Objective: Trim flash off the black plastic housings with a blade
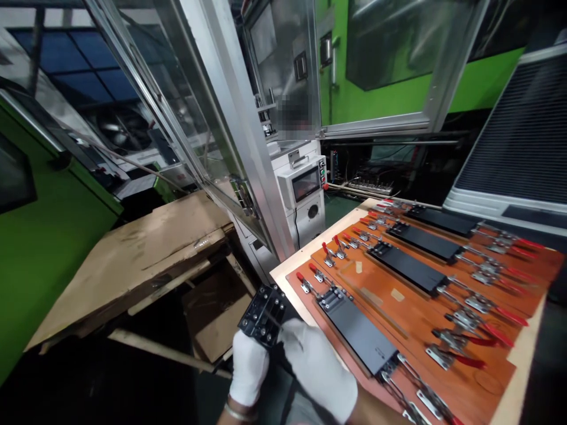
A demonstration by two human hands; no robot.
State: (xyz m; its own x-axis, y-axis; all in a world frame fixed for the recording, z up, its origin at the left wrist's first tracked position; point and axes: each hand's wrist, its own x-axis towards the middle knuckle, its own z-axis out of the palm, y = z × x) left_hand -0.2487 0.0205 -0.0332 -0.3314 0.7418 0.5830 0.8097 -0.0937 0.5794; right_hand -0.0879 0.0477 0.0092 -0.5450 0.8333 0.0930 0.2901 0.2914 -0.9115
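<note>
Clock positions taken from the hands. Wooden board point(525, 348) at 2 o'clock, carrying orange fixture plates point(425, 330) in parallel rows. Green machine housing point(48, 260) at 10. Aluminium-framed glass door point(230, 118) angled across 11. Ribbed grille panel point(518, 136) at 2, past the board. Tilted cardboard sheet point(133, 260) at 10. White control unit point(305, 183) with small screen and push buttons at 12. On the plates: long black bars point(357, 333), with red-handled toggle clamps point(465, 342) at their ends; nearest bar just beside the right hand. Black bolted metal block point(266, 316) held off the board at 12, gripped between both white-gloved hands: left hand point(248, 366) under it, right hand point(316, 369) at its lower right edge. Metal bangle point(239, 411) on left wrist
</note>
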